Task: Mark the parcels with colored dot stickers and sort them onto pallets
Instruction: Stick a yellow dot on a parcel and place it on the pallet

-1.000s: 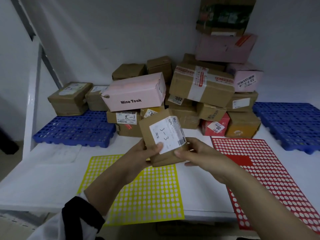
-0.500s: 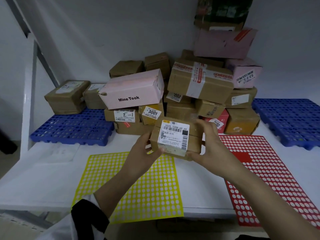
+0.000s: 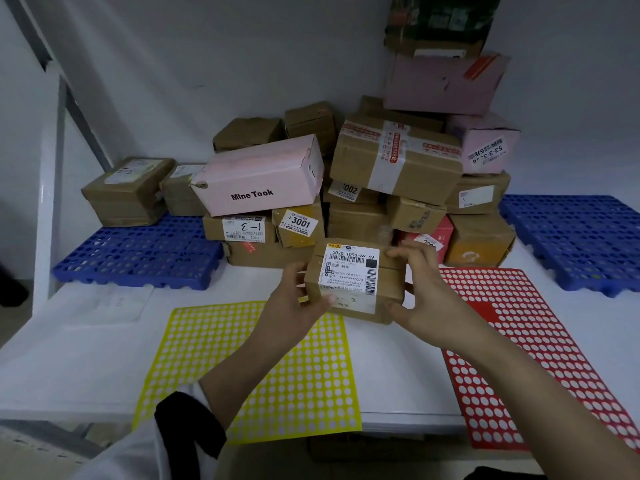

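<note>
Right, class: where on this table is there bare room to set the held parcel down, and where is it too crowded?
Free: the table strip between the yellow sticker sheet and the red sticker sheet; the right pallet; the front of the left pallet, before its two boxes. Crowded: the parcel pile at back centre, behind the held parcel.

Both hands — left hand [image 3: 298,299], right hand [image 3: 420,292] — hold a brown parcel [image 3: 355,280] above the white table [image 3: 86,348].

wall [image 3: 173,81]: plain grey-white | table [image 3: 69,358]: white top | frame post [image 3: 48,185]: white (diagonal brace [image 3: 86,123] behind)
</note>
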